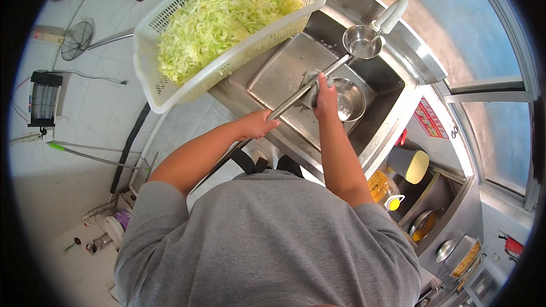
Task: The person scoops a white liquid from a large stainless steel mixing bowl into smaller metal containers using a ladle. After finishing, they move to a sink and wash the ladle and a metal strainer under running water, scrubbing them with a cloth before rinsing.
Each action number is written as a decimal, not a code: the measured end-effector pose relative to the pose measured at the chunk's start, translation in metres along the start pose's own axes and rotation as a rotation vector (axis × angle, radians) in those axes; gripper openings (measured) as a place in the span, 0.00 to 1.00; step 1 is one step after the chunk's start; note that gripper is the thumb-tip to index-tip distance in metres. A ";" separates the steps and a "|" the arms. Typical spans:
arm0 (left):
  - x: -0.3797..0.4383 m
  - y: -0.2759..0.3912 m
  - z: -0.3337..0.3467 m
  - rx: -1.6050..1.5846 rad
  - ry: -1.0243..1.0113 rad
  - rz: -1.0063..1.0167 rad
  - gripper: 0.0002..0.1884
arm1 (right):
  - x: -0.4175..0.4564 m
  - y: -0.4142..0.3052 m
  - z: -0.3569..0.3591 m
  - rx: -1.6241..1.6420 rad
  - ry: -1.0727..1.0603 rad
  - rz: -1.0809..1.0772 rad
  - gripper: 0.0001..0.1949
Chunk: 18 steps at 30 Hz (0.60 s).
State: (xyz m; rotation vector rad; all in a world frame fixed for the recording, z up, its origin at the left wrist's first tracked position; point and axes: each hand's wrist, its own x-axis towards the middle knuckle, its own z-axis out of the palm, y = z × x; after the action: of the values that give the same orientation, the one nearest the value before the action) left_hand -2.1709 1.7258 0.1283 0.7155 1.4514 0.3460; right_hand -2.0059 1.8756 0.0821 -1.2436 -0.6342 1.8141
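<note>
My left hand (258,124) grips the long metal handle of a ladle (292,101). My right hand (326,98) is closed on a grey cloth (309,89) that rests against the same handle, farther up. The ladle's round steel bowl (360,47) is directly beneath the white tap spout (393,15), over the sink's far side. A steel bowl (353,104) sits inside the stainless steel sink (279,70), partly hidden by my right hand. The sink floor looks wet.
A white perforated plastic basket (239,57) full of shredded lettuce (222,25) stands across the sink's left side. Wire skimmers (78,40) hang on the tiled wall at left. An oil jug (381,187) and a shelf unit (452,209) are at right, beneath a window.
</note>
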 end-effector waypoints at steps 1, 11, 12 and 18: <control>-0.001 -0.005 -0.001 0.145 0.099 0.137 0.18 | 0.002 -0.005 -0.003 -0.094 0.075 -0.025 0.15; -0.017 -0.035 -0.013 0.640 0.492 0.264 0.15 | 0.027 -0.091 -0.058 -0.469 0.219 -0.609 0.16; -0.015 -0.035 -0.014 0.663 0.499 0.257 0.15 | 0.039 -0.097 -0.059 -0.611 0.212 -0.645 0.19; -0.027 -0.028 -0.007 0.705 0.529 0.198 0.15 | 0.098 -0.072 -0.058 -1.208 0.088 -0.852 0.34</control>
State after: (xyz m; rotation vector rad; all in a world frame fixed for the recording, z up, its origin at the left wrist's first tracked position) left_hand -2.1867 1.6900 0.1318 1.4176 2.0388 0.1701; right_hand -1.9443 1.9947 0.0663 -1.3740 -1.9913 0.5608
